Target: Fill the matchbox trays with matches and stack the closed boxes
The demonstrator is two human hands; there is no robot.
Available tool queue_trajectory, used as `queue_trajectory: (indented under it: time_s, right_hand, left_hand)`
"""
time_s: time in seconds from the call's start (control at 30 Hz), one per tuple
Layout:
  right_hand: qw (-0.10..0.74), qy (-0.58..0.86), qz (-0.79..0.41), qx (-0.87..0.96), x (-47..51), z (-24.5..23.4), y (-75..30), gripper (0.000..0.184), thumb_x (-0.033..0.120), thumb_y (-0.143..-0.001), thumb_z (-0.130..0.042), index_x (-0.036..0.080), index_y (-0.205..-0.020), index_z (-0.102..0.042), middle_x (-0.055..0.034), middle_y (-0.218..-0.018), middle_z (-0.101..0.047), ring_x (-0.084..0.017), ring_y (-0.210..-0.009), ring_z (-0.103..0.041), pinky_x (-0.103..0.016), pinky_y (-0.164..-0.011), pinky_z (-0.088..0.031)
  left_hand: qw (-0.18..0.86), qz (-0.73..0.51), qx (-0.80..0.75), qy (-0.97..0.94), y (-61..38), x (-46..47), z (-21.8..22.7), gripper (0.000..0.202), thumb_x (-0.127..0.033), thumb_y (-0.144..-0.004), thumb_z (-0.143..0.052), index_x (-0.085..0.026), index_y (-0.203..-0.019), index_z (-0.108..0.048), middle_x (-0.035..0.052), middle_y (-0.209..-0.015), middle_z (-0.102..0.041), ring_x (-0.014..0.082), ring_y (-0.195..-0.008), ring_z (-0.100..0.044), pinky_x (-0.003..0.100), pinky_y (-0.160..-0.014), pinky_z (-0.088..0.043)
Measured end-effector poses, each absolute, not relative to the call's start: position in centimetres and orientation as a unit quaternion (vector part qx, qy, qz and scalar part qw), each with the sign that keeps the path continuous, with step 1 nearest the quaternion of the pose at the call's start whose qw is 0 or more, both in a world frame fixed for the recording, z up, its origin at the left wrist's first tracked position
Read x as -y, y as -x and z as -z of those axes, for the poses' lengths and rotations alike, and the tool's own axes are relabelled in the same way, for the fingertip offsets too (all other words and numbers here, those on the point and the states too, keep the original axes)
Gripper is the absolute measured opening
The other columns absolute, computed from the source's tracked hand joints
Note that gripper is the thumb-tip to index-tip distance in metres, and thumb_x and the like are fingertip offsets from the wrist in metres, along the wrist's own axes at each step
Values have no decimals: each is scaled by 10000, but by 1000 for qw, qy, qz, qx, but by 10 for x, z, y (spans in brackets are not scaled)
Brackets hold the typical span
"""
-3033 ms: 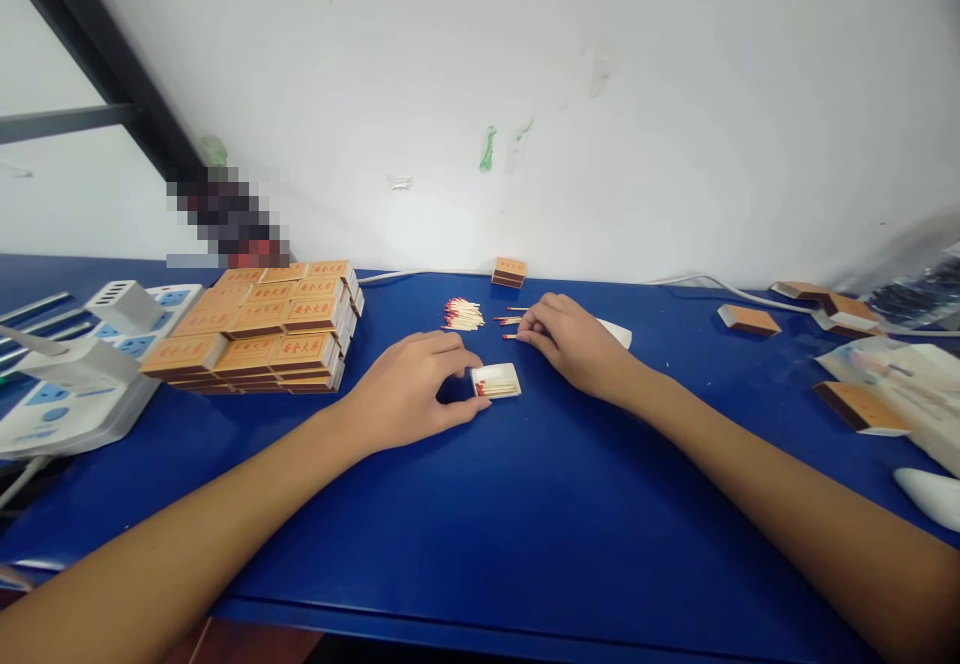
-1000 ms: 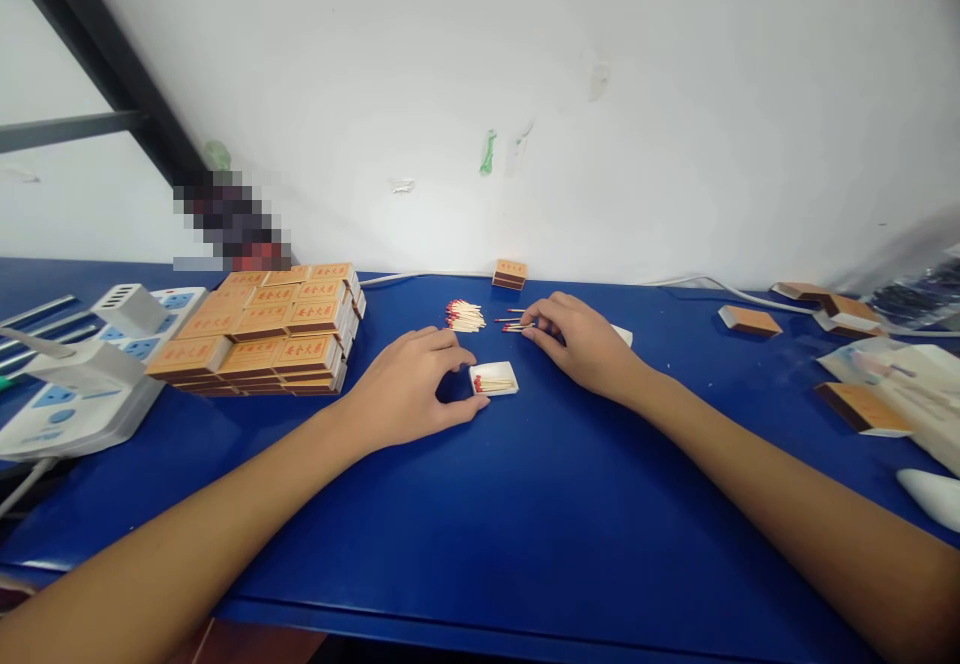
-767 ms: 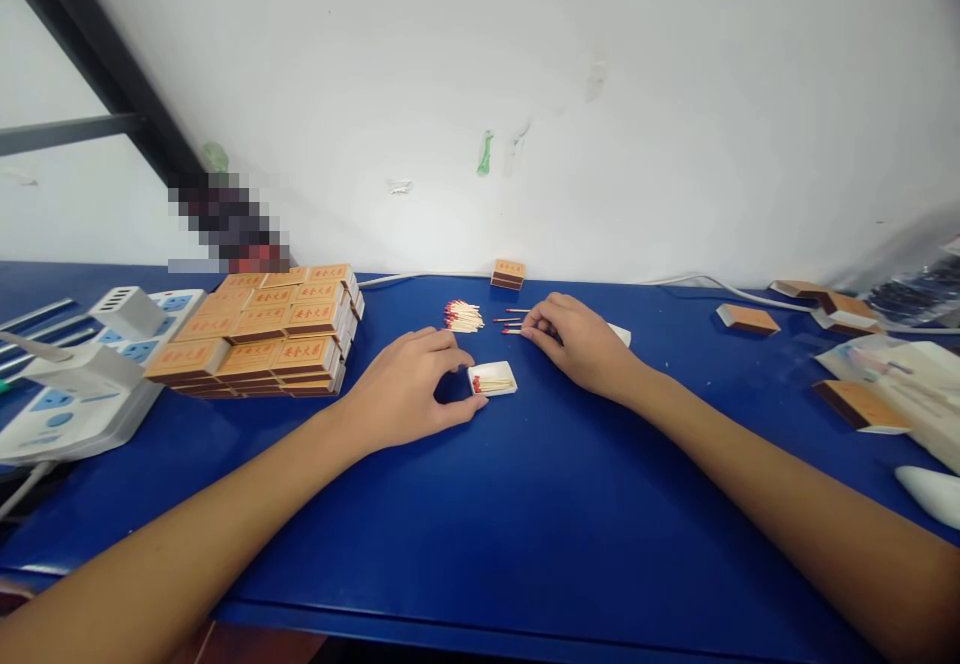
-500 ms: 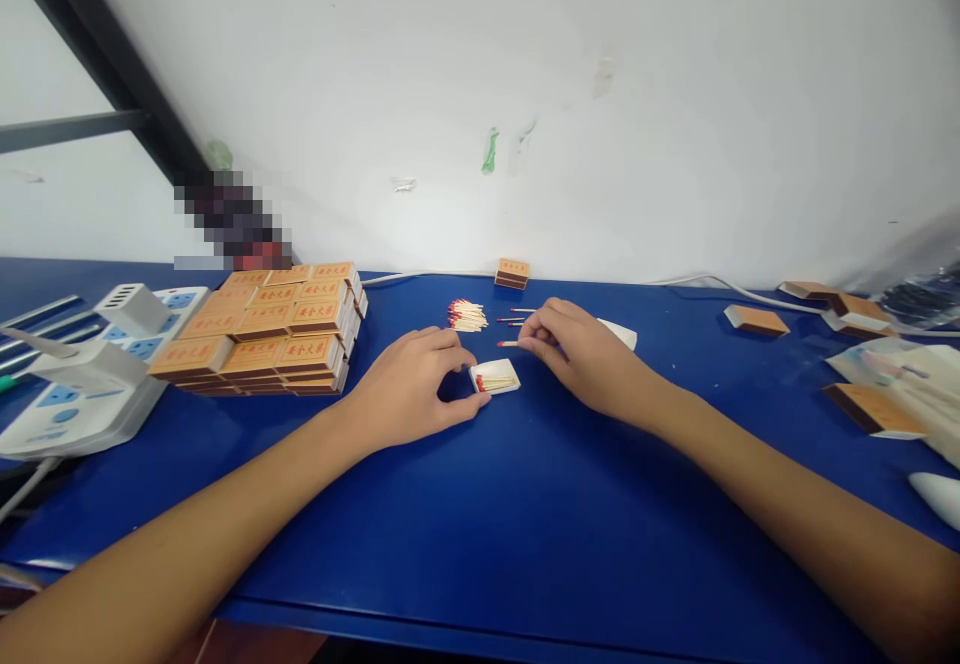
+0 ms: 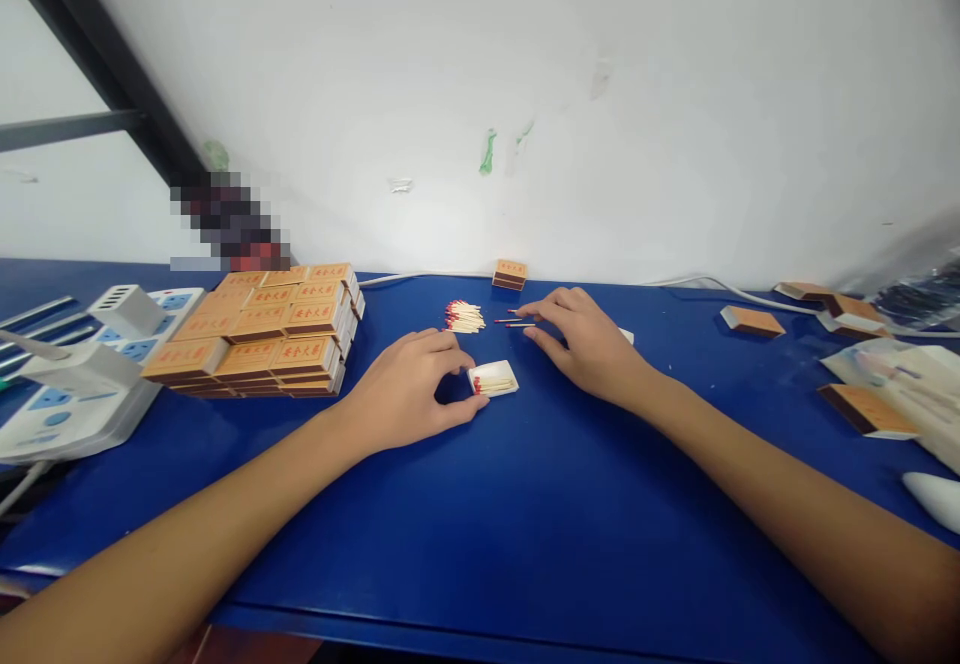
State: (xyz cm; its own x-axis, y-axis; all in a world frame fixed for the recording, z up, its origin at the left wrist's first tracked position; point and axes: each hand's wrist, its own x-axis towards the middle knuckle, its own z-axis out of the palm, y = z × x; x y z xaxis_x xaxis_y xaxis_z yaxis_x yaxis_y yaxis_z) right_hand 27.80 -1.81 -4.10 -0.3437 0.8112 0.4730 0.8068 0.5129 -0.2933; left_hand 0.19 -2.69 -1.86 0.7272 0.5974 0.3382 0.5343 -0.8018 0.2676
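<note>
Centrally, a white tray lies flat on the blue counter, red-tipped matches inside, heads leftward. Left hand: thumb and forefinger hold the tray's left end. Right hand: fingers parted at some loose matches (whether they touch any, cannot tell). Beyond the tray, a match heap; farther left, stacked matchboxes, then a power strip. Near the wall: another matchbox.

Left hand curved in pinch; right hand loosely parted.
</note>
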Motion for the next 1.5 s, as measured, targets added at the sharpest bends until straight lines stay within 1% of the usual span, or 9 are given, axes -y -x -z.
queue_trajectory:
  time_s: [0.07, 0.2, 0.3, 0.53, 0.73, 0.93, 1.27, 1.37, 1.5]
  right_hand:
    - [277, 493, -6, 825, 10, 46, -283, 248, 271, -1015, -569, 207, -1213, -704, -125, -1088, -645, -299, -1060, -554, -486, -969, -493]
    - [268, 503, -18, 822, 4, 48, -283, 134, 286, -999, -589, 211, -1008, -700, -114, -1030, -639, -294, -1013, -550, -473, -925, -494]
    - [248, 507, -24, 825, 5, 45, -284, 123, 285, -992, -585, 209, -932, -661, -117, -990, -638, -297, -967, -541, -471, -882, -485]
    - [261, 475, -43, 839, 37, 22, -266, 140, 283, -1032, -537, 222, -940, -622, -103, -988, -635, -276, -945, -530, -435, -841, -471]
    - [210, 443, -49, 870, 63, 16, -237, 149, 203, -1033, -514, 218, -932, -622, -98, -997, -644, -273, -958, -547, -435, -844, -483]
    - [251, 449, -84, 854, 57, 16, -251, 65, 249, -1009, -594, 239, -969, -643, -83, -998, -643, -271, -1014, -588, -418, -857, -505]
    - [300, 469, -231, 798, 44, 26, -252, 189, 394, -984, -645, 244, -892, -714, -17, -858, -627, -158, -707, -560, -315, -661, -485]
    - [328, 499, -189, 780, 30, 28, -258, 207, 405, -979, -641, 231, -891, -712, -26, -847, -645, -168, -710, -569, -325, -677, -490]
    - [316, 559, -32, 766, -5, 36, -280, 120, 266, -906, -687, 194, -997, -715, -82, -951, -677, -243, -892, -618, -413, -851, -502]
  left_hand:
    - [75, -212, -303, -926, -2, 27, 19, 266, -417, -917, -734, -181, -1040, -747, 49, -943, -710, 225, -914, -653, 375, -832, -521]
    - [79, -214, -299, -927, -2, 28, 19, 260, -409, -919, -731, -177, -1034, -748, 52, -950, -715, 225, -918, -656, 374, -836, -521]
    - [84, -212, -292, -929, -2, 28, 18, 256, -406, -921, -728, -174, -1029, -749, 52, -940, -713, 224, -912, -655, 376, -840, -524]
    - [84, -209, -297, -928, -3, 28, 16, 236, -394, -918, -734, -184, -1028, -748, 50, -940, -708, 224, -915, -660, 374, -840, -521]
    - [84, -204, -294, -930, -2, 28, 17, 231, -405, -922, -728, -184, -991, -740, 45, -925, -695, 216, -895, -649, 369, -832, -516]
    - [84, -209, -292, -930, -2, 29, 17, 240, -404, -919, -733, -178, -1000, -742, 50, -929, -699, 218, -893, -649, 369, -825, -517]
    - [95, -199, -302, -927, -2, 28, 17, 250, -418, -919, -729, -188, -1017, -743, 50, -929, -697, 216, -876, -650, 365, -812, -513]
    - [97, -201, -299, -928, -1, 28, 17, 266, -427, -923, -724, -189, -1040, -748, 52, -938, -700, 217, -884, -654, 372, -833, -516]
    - [101, -200, -293, -930, -1, 29, 17, 275, -439, -929, -717, -185, -1028, -756, 51, -935, -697, 213, -882, -652, 373, -840, -517]
